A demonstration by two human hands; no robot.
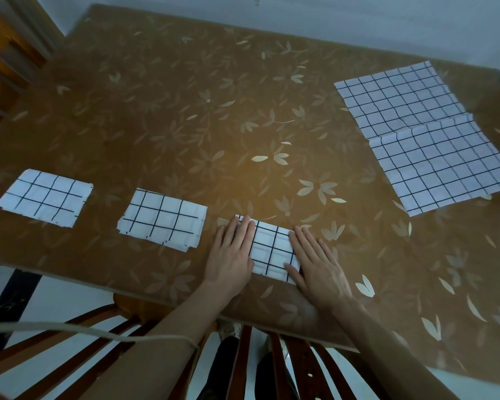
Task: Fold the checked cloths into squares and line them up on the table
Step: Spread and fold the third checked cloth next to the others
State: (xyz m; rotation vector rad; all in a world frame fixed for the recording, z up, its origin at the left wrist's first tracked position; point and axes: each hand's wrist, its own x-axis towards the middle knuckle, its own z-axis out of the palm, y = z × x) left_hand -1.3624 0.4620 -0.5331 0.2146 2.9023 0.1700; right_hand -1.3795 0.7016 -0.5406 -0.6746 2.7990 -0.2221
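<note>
White checked fabric, already folded, occupies two positions at the table's (156, 82) left: the first folded cloth (44, 197) and the second folded cloth (162, 220), set apart in a row. Next in line, the third cloth (272, 249) lies near the front edge. The left hand (232, 255) and right hand (319, 269) press it flat, fingers straight and close together. Judged step: smoothing the final fold. At far right, unfolded cloths (425, 134) lie open, reaching the table's right edge. The next move calls for reaching across the open surface between.
</note>
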